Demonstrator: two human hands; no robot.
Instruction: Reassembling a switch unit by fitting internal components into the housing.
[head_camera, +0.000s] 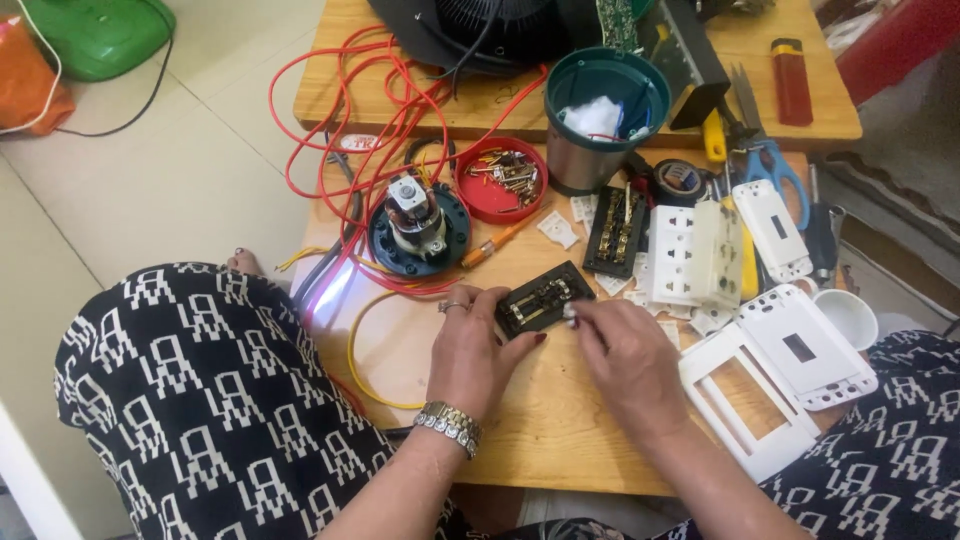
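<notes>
My left hand (468, 352) grips the near left end of a small black socket insert with brass contacts (543, 298), which lies on the low wooden table (560, 430). My right hand (630, 355) pinches something small and pale at the insert's right edge; I cannot tell what it is. A second black insert with brass contacts (616, 232) lies just behind. White socket faces (697, 252) and white cover frames (770, 385) lie to the right.
A small motor on a blue round base (418, 228) and a red lid of screws (500, 178) sit at the left. Red wires (340, 130) and a yellow wire (360, 345) loop over the table. A teal cup (600, 120), scissors (770, 160), tape roll (678, 178), and a red lighter (790, 80) stand behind.
</notes>
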